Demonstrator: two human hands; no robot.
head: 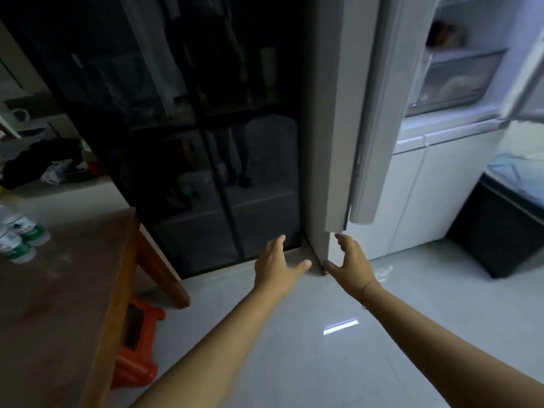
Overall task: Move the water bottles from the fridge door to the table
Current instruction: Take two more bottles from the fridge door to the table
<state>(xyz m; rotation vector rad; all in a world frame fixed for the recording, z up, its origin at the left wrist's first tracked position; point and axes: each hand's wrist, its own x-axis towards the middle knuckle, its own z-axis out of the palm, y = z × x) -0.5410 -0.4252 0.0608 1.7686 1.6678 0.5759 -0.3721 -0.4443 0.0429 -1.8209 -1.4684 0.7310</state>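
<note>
Two clear water bottles with green labels (20,238) stand on the brown wooden table (59,304) at the far left. The grey fridge door (321,113) is swung open and seen edge-on in the middle; its shelves are hidden from me. My left hand (278,265) reaches forward with fingers spread, empty, just left of the door's lower edge. My right hand (348,260) is stretched out just right of that edge, fingers apart and empty. The lit fridge interior (453,75) shows at the upper right.
A dark glass-fronted cabinet (191,128) stands behind the door. An orange stool (138,343) sits under the table. A black bin (500,231) stands at the right by white lower cabinets (418,195). Clutter lies on a counter at the far left. The floor is pale tile.
</note>
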